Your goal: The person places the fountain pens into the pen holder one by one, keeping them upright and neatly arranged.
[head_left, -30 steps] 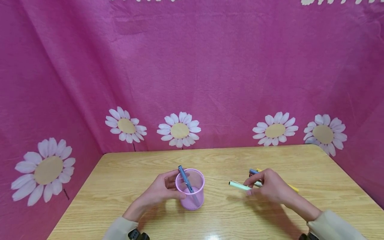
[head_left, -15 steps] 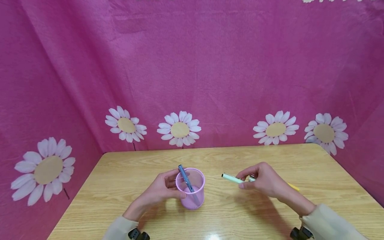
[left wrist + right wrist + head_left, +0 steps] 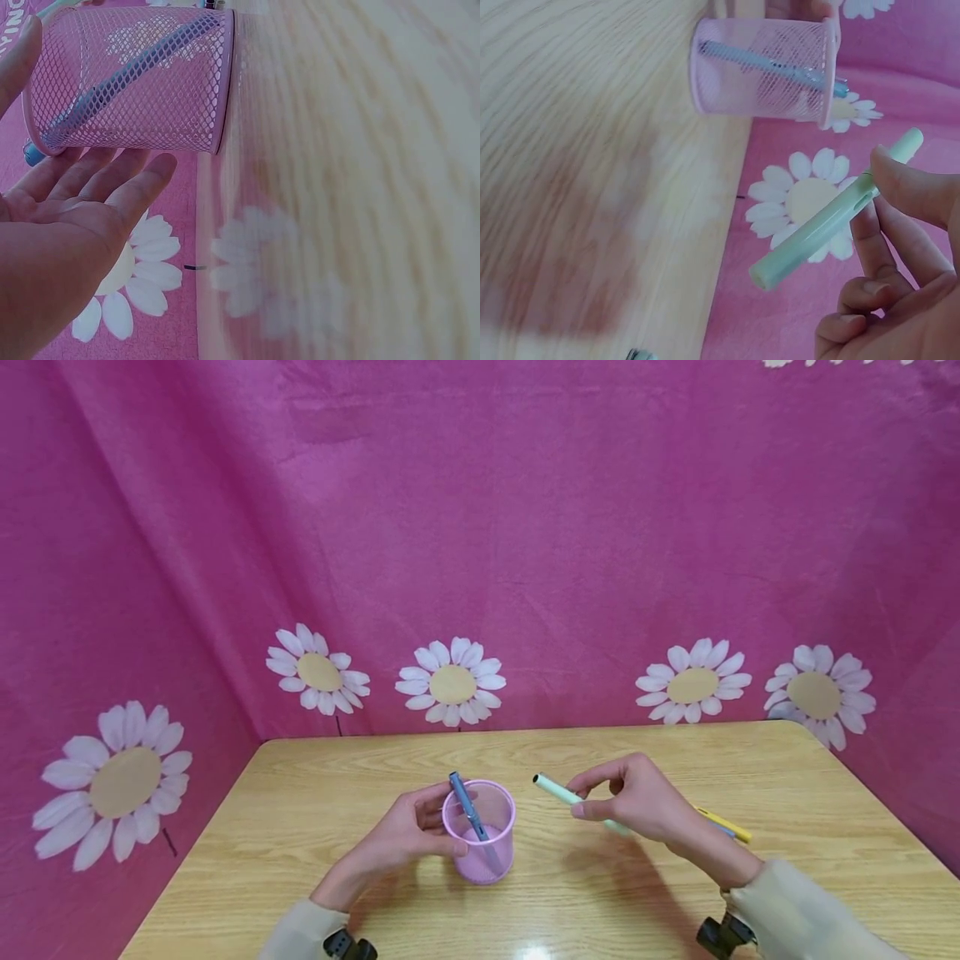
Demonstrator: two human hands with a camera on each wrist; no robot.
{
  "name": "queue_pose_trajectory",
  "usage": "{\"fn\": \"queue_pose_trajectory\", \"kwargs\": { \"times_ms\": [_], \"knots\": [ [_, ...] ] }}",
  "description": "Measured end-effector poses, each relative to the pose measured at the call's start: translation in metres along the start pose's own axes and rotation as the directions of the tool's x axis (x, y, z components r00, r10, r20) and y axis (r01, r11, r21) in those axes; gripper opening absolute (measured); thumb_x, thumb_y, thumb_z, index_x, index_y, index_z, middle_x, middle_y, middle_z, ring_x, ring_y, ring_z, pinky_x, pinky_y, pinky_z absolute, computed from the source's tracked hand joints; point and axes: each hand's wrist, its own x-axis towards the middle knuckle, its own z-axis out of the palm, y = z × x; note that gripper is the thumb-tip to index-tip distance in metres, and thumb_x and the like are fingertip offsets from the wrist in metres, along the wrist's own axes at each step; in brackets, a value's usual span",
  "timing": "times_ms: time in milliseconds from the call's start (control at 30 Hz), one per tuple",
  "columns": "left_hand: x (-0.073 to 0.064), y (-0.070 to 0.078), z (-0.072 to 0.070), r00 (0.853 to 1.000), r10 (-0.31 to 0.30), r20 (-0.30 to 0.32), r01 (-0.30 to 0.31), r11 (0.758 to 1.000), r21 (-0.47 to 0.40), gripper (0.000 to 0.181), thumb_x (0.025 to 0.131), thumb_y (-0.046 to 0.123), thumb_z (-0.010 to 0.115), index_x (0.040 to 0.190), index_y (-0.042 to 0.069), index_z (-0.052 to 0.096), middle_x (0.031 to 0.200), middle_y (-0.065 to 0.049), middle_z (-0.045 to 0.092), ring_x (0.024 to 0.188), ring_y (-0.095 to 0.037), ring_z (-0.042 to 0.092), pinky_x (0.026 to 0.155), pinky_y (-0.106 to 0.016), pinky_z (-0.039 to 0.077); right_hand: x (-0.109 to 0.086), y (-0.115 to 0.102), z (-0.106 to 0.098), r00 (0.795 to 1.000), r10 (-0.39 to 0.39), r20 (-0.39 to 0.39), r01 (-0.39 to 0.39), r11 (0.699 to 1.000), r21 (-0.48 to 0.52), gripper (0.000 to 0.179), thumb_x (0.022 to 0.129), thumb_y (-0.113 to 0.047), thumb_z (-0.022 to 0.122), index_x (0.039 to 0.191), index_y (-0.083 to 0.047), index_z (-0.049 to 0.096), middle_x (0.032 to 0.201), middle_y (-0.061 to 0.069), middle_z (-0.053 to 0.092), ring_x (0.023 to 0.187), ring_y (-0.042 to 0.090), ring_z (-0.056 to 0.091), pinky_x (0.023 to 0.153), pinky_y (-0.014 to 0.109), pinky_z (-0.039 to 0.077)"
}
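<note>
A pink mesh pen cup point(image 3: 506, 853) stands upright on the table, and a blue pen point(image 3: 467, 803) leans inside it with its end above the rim. My left hand point(image 3: 405, 833) holds the cup from the left, thumb at the near rim and fingers along the far side; the left wrist view shows the fingertips against the mesh point(image 3: 161, 112). To the right of the cup, my right hand point(image 3: 637, 800) pinches a mint-green pen point(image 3: 553, 788) between thumb and fingers. In the right wrist view this pen point(image 3: 810, 232) is tilted and held above the table.
A yellow pen point(image 3: 733, 828) lies on the wooden table point(image 3: 360, 760) to the right, with a blue one beside it, partly hidden by my right forearm. A pink curtain point(image 3: 555, 568) with white daisies hangs behind and around the table.
My right hand has lifted the mint-green pen away from the other pens and moved it left towards the cup, tilting it more. My left hand stays on the cup.
</note>
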Motion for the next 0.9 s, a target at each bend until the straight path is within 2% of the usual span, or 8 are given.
{"fn": "queue_pose_trajectory", "kwargs": {
  "times_ms": [167, 367, 667, 900],
  "knots": [
    [0.000, 0.002, 0.000, 1.000, 0.015, 0.004, -0.015, 1.000, -0.005, 0.079, 0.088, 0.001, 0.084, 0.156, -0.005, 0.044, 0.143, -0.027, 0.060, 0.130, -0.039, 0.060, 0.107, -0.049, 0.051, 0.004, -0.012, 0.005, 1.000, -0.007, -0.011, 0.008, 0.999, 0.043, 0.023, 0.078, -0.013, 0.092, 0.100, -0.012, 0.085, 0.085, -0.001, 0.074, 0.060, 0.011, 0.035, 0.052, 0.027, 0.033],
    [0.000, 0.003, 0.001, 1.000, 0.005, 0.009, -0.005, 1.000, 0.000, 0.077, 0.088, 0.004, 0.085, 0.155, -0.005, 0.046, 0.146, -0.025, 0.058, 0.130, -0.037, 0.060, 0.109, -0.051, 0.049, 0.008, -0.022, 0.010, 0.999, -0.041, -0.015, 0.042, 0.994, 0.106, 0.023, 0.080, -0.013, 0.091, 0.102, -0.009, 0.085, 0.087, 0.001, 0.076, 0.062, 0.012, 0.035, 0.054, 0.027, 0.031],
    [0.000, 0.004, 0.001, 1.000, -0.012, 0.001, 0.012, 1.000, 0.007, 0.080, 0.087, 0.004, 0.085, 0.156, -0.002, 0.045, 0.150, -0.021, 0.057, 0.133, -0.036, 0.058, 0.113, -0.052, 0.045, 0.014, -0.037, 0.017, 1.000, -0.022, -0.007, 0.022, 0.990, 0.136, 0.022, 0.083, -0.016, 0.090, 0.103, -0.012, 0.085, 0.092, 0.002, 0.078, 0.064, 0.014, 0.037, 0.057, 0.027, 0.032],
    [-0.001, 0.003, 0.000, 1.000, 0.008, 0.014, -0.008, 1.000, 0.000, 0.081, 0.089, 0.005, 0.085, 0.156, -0.006, 0.043, 0.149, -0.024, 0.056, 0.132, -0.038, 0.059, 0.111, -0.050, 0.047, 0.018, -0.054, 0.021, 0.999, -0.053, -0.008, 0.054, 0.983, 0.175, 0.026, 0.083, -0.016, 0.090, 0.108, -0.008, 0.084, 0.096, 0.003, 0.078, 0.065, 0.013, 0.038, 0.057, 0.027, 0.034]
  ]
}}
